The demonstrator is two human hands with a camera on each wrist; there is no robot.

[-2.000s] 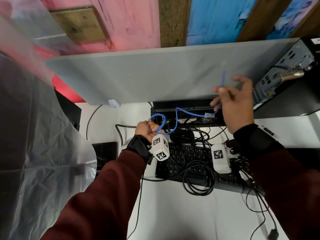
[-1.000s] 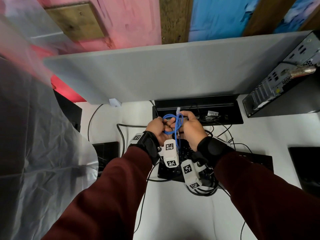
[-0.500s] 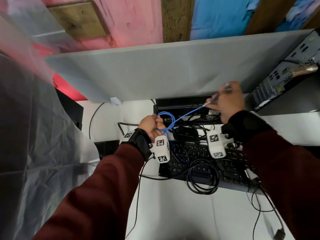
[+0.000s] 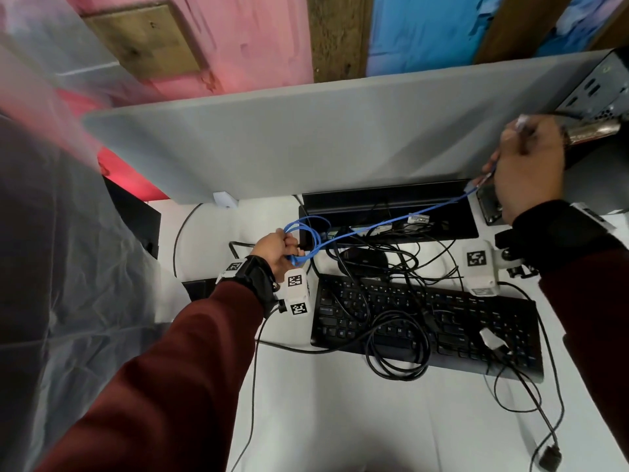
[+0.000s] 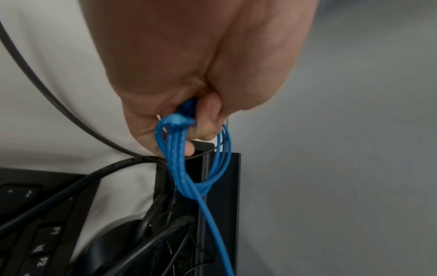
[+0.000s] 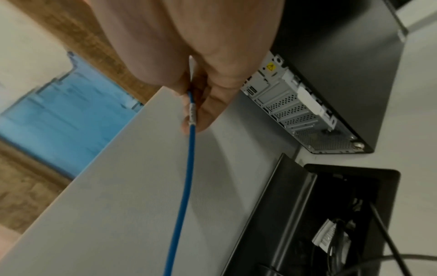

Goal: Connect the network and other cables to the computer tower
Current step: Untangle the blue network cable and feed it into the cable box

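Head view: my left hand (image 4: 277, 248) grips the coiled blue network cable (image 4: 308, 238) near the desk's back edge, my right hand (image 4: 526, 172) pinches its free end by the computer tower (image 4: 594, 93) at the back-right corner; a tight coil could snag and yank the plug.

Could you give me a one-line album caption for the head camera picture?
Left hand grips coiled blue cable; right hand draws its end toward the computer tower.
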